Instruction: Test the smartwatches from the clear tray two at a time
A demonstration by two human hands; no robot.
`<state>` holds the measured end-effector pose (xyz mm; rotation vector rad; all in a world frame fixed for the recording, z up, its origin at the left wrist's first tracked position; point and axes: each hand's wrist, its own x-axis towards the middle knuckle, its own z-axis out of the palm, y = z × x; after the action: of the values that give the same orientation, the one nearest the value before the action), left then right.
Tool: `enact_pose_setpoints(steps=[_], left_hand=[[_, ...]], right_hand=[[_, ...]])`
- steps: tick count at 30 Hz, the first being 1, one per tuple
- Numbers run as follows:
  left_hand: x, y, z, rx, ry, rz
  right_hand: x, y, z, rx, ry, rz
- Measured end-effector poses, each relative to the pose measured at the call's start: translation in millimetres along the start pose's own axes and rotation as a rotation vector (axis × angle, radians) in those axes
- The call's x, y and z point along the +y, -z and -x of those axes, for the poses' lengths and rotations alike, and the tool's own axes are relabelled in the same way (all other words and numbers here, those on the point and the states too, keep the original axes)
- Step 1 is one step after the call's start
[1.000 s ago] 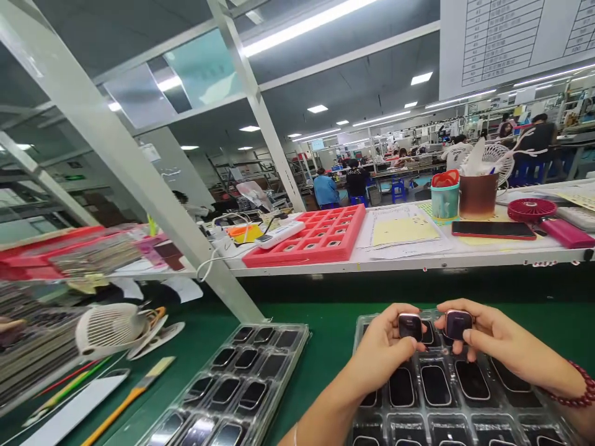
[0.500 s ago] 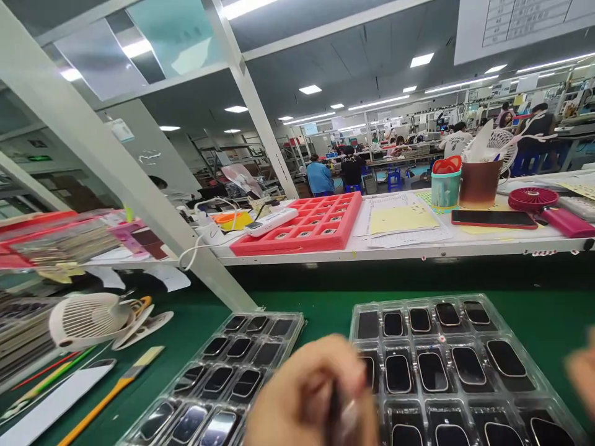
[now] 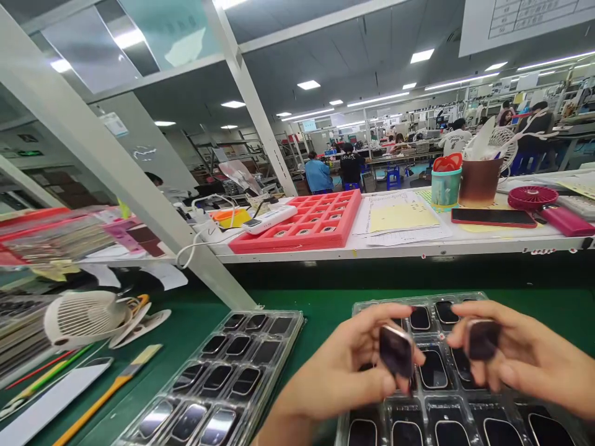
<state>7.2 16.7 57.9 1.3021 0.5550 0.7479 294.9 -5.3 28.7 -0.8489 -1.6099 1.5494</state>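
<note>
Head view: a clear tray (image 3: pixel 458 399) of dark-faced watch units (image 3: pixel 434 368) lies on a green bench top (image 3: pixel 320 310), partly hidden behind both hands.
Left grip: over the left part of the clear tray, the left hand (image 3: pixel 341 365) pinches the left watch (image 3: pixel 396 352) between thumb and fingers, its dark face tilted.
Right grip: over the right part of the clear tray, the right hand (image 3: pixel 530 353) has the right watch (image 3: pixel 483 339) in its fingers; this one is blurred.
Spacing: the hands are apart, and so are the two watches.
Second tray: left of the clear tray, a second tray (image 3: pixel 279 364) bears more such units in rows.
Tools: well left of the clear tray, a brush (image 3: pixel 121 379) and a white fan (image 3: pixel 77 317).
Shelf: beyond the clear tray, a white shelf (image 3: pixel 395 253) carries a red foam tray (image 3: pixel 292 244), papers (image 3: pixel 400 218), a phone (image 3: pixel 493 218) and a brown cup (image 3: pixel 481 184).
Background: far beyond the clear tray, a person in blue (image 3: pixel 318 174).
</note>
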Motion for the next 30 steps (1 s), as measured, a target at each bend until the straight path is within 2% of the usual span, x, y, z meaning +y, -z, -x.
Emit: enact_pose_setpoints(steps=[1, 4, 7, 15, 25, 30], left_hand=[[-2, -3.3, -13, -0.011, -0.004, -0.017], [-15, -8.5, -42, 0.053, 0.029, -0.089], [-30, -7.8, -55, 0.087, 0.035, -0.105], [-35, -5.6, -59, 0.117, 0.005, -0.067], [-36, -3.6, -59, 0.157, -0.014, -0.069], [-37, 1.7, -60, 0.151, -0.022, 0.041]], right_hand=[[0, 1, -9, 0.004, 0.016, 0.012], [5, 4, -31, 0.065, 0.015, 0.091], [13, 5, -38, 0.092, 0.007, 0.127], [15, 3, -38, 0.055, -0.016, 0.114], [13, 0, -35, 0.108, -0.019, 0.114], [12, 6, -36, 0.173, 0.012, -0.051]])
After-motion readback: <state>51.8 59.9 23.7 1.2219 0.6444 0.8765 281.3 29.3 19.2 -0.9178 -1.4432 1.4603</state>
